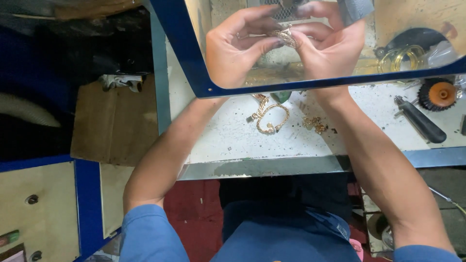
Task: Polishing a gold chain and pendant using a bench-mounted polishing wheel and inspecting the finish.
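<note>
Fingers of your left hand [238, 46] and right hand [330, 46] are pinching one gold bracelet [284, 36] together; another gold bracelet [273, 119] is lying on the desk [223, 140].

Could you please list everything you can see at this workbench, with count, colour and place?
Gold bracelet in hands: one, gold, pinched between both hands behind the clear shield.
Clear shield: one, blue-framed, above the bench.
Gold bracelet on bench: one, gold, bench centre.
Small gold pieces: a few, gold, right of that bracelet.
Black-handled tool: one, black, bench right.
Brush wheel: one, black with orange hub, far right.
White bench: one, white, speckled.
Left hand: one, holding the bracelet.
Right hand: one, holding the bracelet.
</note>
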